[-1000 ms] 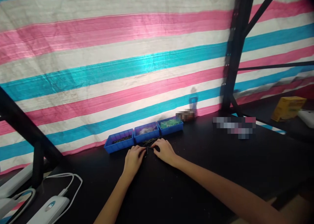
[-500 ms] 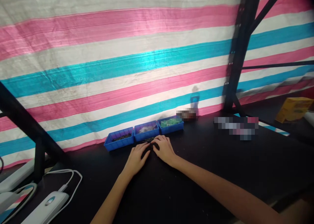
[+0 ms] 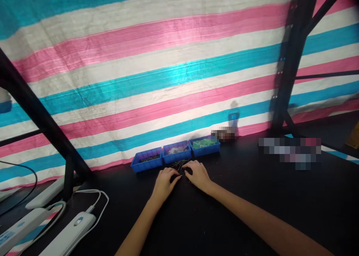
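Observation:
Just in front of the blue bins lies a small loose pile of thin dark metal pieces [image 3: 178, 164], like screws or nails. My left hand [image 3: 165, 184] rests on the tabletop at its near left side, thumb and fingertips curled close together. A tiny light tip shows at that thumb, too small to name. On the pile's right is my right hand [image 3: 199, 176], its thumb and forefinger drawn together at the edge of the pieces. Whatever sits between those fingertips is too small to make out.
Three blue bins stand in a row: one with dark metal pieces [image 3: 134, 166], one with clear plastic bags [image 3: 165, 160], one with green packets [image 3: 217, 148]. White power banks or strips and cables [image 3: 68, 235] lie at left. Black frame posts [image 3: 291, 61] rise before a striped sheet.
The view has shifted left, so everything sits further right. My hands have drawn back slightly from the bins and a little apart, showing more of the metal pieces between them.

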{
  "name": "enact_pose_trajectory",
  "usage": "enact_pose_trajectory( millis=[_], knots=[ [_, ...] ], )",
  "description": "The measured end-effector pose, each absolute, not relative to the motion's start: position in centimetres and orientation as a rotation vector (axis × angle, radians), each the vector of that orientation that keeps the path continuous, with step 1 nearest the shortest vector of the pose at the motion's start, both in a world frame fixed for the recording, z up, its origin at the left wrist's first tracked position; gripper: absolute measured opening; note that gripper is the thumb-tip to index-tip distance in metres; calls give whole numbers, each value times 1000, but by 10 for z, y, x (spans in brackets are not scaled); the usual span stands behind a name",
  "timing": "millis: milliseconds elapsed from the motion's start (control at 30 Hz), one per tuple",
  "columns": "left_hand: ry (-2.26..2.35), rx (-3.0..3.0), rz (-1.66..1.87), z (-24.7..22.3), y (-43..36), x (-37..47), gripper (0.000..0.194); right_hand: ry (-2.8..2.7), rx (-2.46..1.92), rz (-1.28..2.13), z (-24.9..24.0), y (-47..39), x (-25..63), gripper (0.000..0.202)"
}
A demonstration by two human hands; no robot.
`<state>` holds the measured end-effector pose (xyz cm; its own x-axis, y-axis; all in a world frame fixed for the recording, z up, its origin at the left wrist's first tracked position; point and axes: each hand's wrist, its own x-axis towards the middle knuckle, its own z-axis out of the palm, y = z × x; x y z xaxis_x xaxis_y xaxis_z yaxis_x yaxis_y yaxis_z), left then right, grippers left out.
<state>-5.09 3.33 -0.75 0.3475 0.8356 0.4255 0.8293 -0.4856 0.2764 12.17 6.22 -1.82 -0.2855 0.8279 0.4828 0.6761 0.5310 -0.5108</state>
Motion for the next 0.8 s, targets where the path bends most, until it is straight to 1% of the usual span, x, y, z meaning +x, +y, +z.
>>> enact_pose_trajectory(
  millis=[200,367,467,533,633,800],
  knots=[
    [1628,2544,865,-7,30,-50,12,-2035,-1029,389,-21,64,121,20],
    [1643,2435,1064,-6,30,-49,12,-1989,-973,427,-20,64,119,23],
    [1581,2230,1288,-8,31,-46,14,-2024,-903,447,-18,62,119,18],
    [1518,2083,1377,-9,31,-42,17,-2057,-837,455,-16,60,118,13],
    [1428,1946,1395,-9,29,-34,20,-2081,-756,466,-16,58,117,5],
    [1369,1814,1415,-8,26,-26,23,-1992,-756,580,-17,61,117,8]
  ],
)
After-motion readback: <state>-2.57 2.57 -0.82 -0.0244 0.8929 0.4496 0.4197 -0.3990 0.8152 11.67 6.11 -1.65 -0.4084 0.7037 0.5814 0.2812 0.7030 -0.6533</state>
